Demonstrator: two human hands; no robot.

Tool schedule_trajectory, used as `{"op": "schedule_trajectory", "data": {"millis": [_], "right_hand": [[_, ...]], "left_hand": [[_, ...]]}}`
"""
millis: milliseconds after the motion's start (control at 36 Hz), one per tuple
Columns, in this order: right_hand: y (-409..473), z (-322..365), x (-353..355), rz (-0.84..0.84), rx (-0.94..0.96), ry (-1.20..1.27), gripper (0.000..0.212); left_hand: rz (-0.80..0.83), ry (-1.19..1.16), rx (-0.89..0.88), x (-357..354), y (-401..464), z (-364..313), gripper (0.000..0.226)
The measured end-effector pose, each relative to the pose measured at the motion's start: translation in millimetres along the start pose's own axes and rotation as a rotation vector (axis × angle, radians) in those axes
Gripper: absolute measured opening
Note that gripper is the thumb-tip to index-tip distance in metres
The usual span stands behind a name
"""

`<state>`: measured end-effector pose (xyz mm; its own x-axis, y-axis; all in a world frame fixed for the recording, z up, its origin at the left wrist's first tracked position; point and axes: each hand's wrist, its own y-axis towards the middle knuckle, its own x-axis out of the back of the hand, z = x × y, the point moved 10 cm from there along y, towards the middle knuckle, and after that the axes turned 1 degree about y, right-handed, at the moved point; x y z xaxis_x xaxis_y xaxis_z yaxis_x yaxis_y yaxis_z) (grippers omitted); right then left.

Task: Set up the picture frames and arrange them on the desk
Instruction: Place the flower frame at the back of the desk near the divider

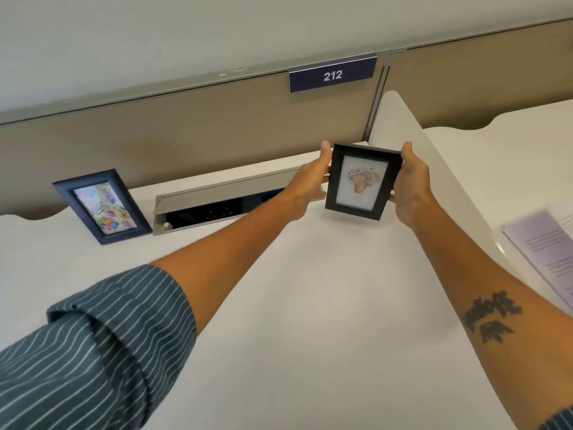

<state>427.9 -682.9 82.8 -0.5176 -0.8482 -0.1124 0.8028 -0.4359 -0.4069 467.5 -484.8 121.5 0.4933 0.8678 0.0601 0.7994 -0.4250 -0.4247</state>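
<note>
A small black picture frame [362, 181] with a pale flower print is held upright at the far right of the white desk [310, 305], near the side divider. My left hand [307, 187] grips its left edge and my right hand [412, 187] grips its right edge. Whether its bottom edge touches the desk I cannot tell. A dark blue picture frame [102, 206] with a colourful print stands leaning back at the far left of the desk, against the beige partition.
An open grey cable tray [217, 206] lies along the back of the desk between the two frames. A white side divider [434, 169] rises at the right. Lilac printed papers [548, 249] lie on the neighbouring desk. A blue "212" sign [332, 75] hangs on the beige partition [186, 135].
</note>
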Motion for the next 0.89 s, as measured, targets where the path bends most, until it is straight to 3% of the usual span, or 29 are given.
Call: {"op": "schedule_trajectory", "data": {"millis": [417, 889], "right_hand": [[99.9, 5.6, -8.3, 0.016, -0.045, -0.018, 0.070], [110.9, -9.3, -14.3, 0.024, -0.062, -0.038, 0.069]], "left_hand": [[0.004, -0.015, 0.025, 4.2, 93.4, -4.9, 0.075], [0.023, -0.022, 0.047, 11.2, 107.0, 8.3, 0.074]]}}
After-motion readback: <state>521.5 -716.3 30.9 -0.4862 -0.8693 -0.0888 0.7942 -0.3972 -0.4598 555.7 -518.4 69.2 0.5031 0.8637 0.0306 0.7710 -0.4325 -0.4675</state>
